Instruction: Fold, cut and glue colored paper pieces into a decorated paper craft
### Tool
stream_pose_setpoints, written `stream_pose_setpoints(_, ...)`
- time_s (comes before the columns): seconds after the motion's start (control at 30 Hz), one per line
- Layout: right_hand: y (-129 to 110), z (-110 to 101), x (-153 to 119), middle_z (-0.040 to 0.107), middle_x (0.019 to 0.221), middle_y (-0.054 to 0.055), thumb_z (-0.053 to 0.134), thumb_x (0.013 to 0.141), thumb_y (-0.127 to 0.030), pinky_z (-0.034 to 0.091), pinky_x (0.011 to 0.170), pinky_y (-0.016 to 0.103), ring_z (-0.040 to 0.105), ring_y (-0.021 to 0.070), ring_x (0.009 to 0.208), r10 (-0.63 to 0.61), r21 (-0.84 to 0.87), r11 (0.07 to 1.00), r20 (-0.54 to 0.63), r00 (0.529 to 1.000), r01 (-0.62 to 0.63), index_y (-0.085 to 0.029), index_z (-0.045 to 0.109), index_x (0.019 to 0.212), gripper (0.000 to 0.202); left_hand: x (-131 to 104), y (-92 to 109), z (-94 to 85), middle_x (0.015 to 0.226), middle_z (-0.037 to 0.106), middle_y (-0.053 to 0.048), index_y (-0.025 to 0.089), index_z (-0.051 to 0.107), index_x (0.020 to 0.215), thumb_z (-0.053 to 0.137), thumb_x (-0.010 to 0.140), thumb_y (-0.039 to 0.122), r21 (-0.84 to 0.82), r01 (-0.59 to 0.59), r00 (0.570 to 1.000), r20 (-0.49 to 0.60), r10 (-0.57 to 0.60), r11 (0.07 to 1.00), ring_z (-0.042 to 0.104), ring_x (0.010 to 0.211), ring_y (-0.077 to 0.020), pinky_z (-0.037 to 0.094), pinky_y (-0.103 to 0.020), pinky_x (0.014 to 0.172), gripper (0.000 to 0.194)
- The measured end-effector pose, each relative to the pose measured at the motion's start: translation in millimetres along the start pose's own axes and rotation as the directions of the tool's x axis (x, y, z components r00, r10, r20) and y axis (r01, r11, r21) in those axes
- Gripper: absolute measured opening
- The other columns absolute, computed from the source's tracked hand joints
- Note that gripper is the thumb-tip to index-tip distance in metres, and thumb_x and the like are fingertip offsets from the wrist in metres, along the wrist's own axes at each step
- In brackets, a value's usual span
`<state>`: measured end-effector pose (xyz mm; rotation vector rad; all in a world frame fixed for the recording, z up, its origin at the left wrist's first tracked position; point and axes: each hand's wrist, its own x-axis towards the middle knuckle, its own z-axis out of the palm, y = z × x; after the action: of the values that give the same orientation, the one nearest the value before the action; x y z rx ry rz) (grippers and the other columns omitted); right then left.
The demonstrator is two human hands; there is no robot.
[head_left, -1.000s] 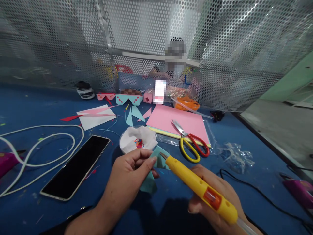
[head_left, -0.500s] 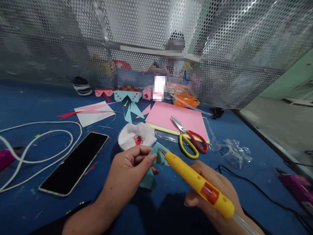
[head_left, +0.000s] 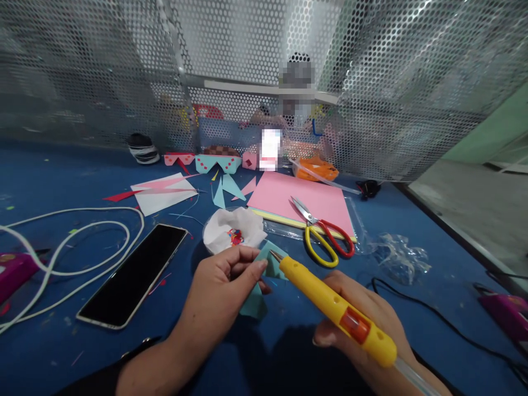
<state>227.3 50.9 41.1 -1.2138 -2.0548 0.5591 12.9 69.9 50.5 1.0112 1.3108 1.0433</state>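
Note:
My left hand pinches a folded piece of light-blue paper between thumb and fingers; part of the paper is hidden behind them. In my right hand is a yellow pen-shaped glue gun with an orange-red part in its body and a translucent stick at its rear end. Its pointed metal tip lies at the upper part of the paper; whether it touches, I cannot tell. Just beyond my left hand stands a bowl lined with white tissue, holding small red and blue bits.
Red-and-yellow scissors rest on pink paper sheets. A phone and white cable lie left. Blue paper cutouts, an orange bag, clear plastic and a black cord lie around. A perforated metal screen stands behind.
The view has shifted slightly, moving the table things a little to the right in the picture. Both hands keep their holds, and the tip remains by the blue paper.

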Motion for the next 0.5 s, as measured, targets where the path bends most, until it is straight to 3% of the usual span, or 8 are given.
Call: stream_pose_setpoints(0.5,-3.0,-0.5,0.4,0.055,0.056,-0.006,0.05,0.087,-0.071,0.036,0.041,0.027,0.051,0.0122,0.042,0.007,-0.011,1.0,-0.012,1.0,-0.007,-0.024,0.054,0.065,0.052,-1.6,-1.0,-0.8,0.059,0.072,-0.001,0.017,0.072,0.083,0.073,0.076,0.036,0.011,-0.015,1.0,-0.013,0.016,1.0,0.066,0.055,-0.0123,0.047,-0.017,0.049,0.02)
